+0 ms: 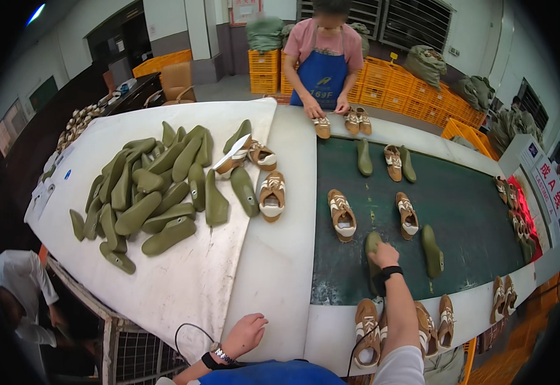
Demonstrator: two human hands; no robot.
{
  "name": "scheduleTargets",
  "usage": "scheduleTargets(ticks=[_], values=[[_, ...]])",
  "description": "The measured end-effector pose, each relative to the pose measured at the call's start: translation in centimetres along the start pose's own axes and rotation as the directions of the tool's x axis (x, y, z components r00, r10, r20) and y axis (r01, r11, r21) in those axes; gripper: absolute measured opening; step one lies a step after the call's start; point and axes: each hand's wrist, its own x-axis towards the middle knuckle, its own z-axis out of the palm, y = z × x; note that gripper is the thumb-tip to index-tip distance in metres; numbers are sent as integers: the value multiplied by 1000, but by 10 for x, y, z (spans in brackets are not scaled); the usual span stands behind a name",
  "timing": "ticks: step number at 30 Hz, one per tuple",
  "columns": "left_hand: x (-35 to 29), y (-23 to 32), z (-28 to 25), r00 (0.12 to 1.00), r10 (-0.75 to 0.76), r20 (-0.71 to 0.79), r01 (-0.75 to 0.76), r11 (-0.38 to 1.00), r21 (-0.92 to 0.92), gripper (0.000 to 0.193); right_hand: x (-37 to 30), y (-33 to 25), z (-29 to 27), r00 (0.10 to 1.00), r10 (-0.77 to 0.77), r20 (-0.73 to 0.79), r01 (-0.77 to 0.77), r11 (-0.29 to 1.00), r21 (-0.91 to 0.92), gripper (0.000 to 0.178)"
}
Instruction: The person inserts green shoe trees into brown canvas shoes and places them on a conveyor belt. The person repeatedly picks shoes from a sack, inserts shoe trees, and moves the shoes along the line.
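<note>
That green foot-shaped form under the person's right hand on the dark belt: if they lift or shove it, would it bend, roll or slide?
The green shoe last under the right hand probably stays stiff: the piled lasts keep one moulded shape. Its rounded body might rock or tip rather than roll far. It looks smooth, so it may slide on the dark belt.

White table (273, 269), green lasts (145, 186), belt (466, 218) (brown shoes (342, 215))

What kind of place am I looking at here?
Most likely a shoe factory line: tan shoes ride a green belt, green shoe lasts are piled on the table, and orange crates are stacked behind.
</note>
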Motion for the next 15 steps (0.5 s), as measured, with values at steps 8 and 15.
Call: scheduleTargets(ticks=[8,15], values=[[-35,16,-8,993,116,-30,-115,993,7,21,-113,56,-32,988,-152,21,145,969,200,55],[-55,31,-6,978,127,168,-126,992,-20,22,-277,34,-30,909,-119,399,117,993,30,71]])
